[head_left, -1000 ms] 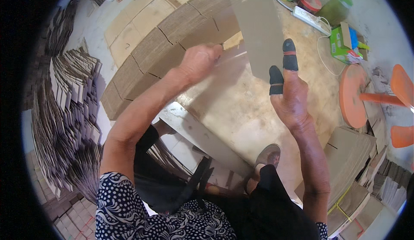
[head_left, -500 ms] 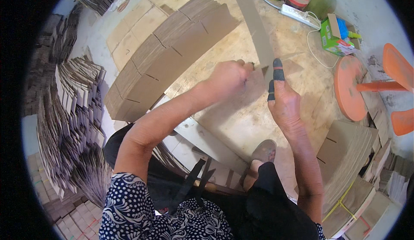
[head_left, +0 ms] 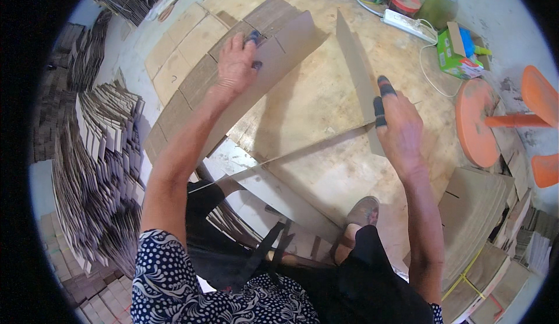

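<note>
In the head view, the right hand is closed on a cardboard strip that points away from the body over the tan board; a thin strip runs from there toward the lap. The left hand lies on the cardboard stack, thumb and fingers parted; whether it pinches a piece, I can't tell. I'd draw single pieces by the edge and keep the right grip light so nothing creases. The bare stretch between stack and right hand looks roomy enough; mind the thin strip's near end, crossing the white plank. The orange stool stands well apart.
</note>
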A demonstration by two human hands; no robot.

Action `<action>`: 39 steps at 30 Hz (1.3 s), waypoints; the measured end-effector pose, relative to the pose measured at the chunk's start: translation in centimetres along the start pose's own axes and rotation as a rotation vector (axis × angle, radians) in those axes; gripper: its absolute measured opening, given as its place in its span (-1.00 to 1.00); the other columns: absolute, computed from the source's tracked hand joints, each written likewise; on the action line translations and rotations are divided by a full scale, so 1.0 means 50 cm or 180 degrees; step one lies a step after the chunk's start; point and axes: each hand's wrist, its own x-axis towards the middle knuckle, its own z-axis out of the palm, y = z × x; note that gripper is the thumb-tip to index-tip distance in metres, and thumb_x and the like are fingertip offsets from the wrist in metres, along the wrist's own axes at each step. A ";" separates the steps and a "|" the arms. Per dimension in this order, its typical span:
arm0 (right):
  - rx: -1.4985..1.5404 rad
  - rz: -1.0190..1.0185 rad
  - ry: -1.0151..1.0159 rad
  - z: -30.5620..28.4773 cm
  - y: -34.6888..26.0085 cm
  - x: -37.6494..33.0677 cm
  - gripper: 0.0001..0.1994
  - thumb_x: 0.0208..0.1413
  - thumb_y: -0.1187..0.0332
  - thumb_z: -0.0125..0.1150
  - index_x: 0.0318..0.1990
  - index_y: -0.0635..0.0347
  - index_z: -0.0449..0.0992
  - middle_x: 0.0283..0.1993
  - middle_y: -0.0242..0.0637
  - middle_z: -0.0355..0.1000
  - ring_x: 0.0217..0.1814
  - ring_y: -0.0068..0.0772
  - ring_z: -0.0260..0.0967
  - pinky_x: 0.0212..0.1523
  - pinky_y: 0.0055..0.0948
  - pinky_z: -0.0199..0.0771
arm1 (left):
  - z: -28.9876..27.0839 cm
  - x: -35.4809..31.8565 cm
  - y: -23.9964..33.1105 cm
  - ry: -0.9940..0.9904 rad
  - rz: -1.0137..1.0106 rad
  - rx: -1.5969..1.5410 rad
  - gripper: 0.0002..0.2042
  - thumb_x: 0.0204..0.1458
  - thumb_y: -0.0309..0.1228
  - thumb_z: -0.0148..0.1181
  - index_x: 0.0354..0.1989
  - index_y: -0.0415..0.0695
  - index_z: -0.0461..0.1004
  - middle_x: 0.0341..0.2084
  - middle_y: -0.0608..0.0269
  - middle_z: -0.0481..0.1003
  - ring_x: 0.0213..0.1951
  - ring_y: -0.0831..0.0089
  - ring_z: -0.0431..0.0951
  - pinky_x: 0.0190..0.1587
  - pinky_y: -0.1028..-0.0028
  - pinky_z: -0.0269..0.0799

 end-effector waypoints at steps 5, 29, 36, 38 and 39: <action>0.0163 0.0862 -0.1114 0.052 0.018 0.017 -0.39 -0.13 0.59 0.11 0.19 0.22 0.20 -0.44 0.00 0.42 -0.42 0.09 0.39 -0.39 -0.08 0.38 | -0.021 0.028 -0.046 0.0387 -0.0177 -0.0707 -0.79 -0.20 -0.48 0.22 -0.42 -0.21 0.32 -0.44 -0.01 0.40 -0.31 -0.02 0.40 -0.28 0.15 0.34; 0.0815 0.0314 -0.0521 -0.082 -0.001 -0.074 -0.19 -0.26 0.66 0.11 0.30 0.11 0.07 -0.39 -0.11 0.41 -0.45 -0.05 0.40 -0.44 -0.20 0.42 | -0.045 -0.037 0.295 -0.1413 0.0966 -0.1361 -0.87 -0.19 -0.51 0.08 -0.41 -0.18 0.35 -0.50 0.01 0.45 -0.38 0.02 0.50 -0.34 0.16 0.41; 0.0366 0.0708 -0.0798 -0.043 0.010 -0.087 -0.42 -0.14 0.64 0.10 0.16 0.16 0.28 -0.39 0.04 0.41 -0.36 0.04 0.43 -0.43 -0.17 0.40 | -0.062 -0.042 0.353 -0.1199 0.0975 -0.1745 -0.86 -0.20 -0.51 0.08 -0.40 -0.16 0.37 -0.49 0.00 0.45 -0.36 0.00 0.50 -0.32 0.17 0.43; 0.0122 0.0642 -0.0877 -0.017 0.024 -0.093 -0.36 -0.18 0.61 0.11 0.19 0.16 0.23 -0.42 -0.03 0.43 -0.43 0.01 0.43 -0.44 -0.17 0.43 | -0.069 -0.040 0.350 -0.1299 0.0889 -0.2133 -0.88 -0.11 -0.48 0.09 -0.35 -0.16 0.39 -0.46 0.00 0.46 -0.37 0.00 0.49 -0.31 0.20 0.43; 0.0000 0.0611 -0.0917 -0.007 0.031 -0.096 -0.33 -0.20 0.60 0.12 0.21 0.16 0.21 -0.43 -0.07 0.44 -0.46 -0.01 0.43 -0.44 -0.17 0.44 | -0.076 -0.035 0.342 -0.1409 0.0831 -0.2329 -0.87 -0.08 -0.46 0.10 -0.32 -0.16 0.40 -0.43 0.00 0.46 -0.35 0.02 0.49 -0.28 0.23 0.44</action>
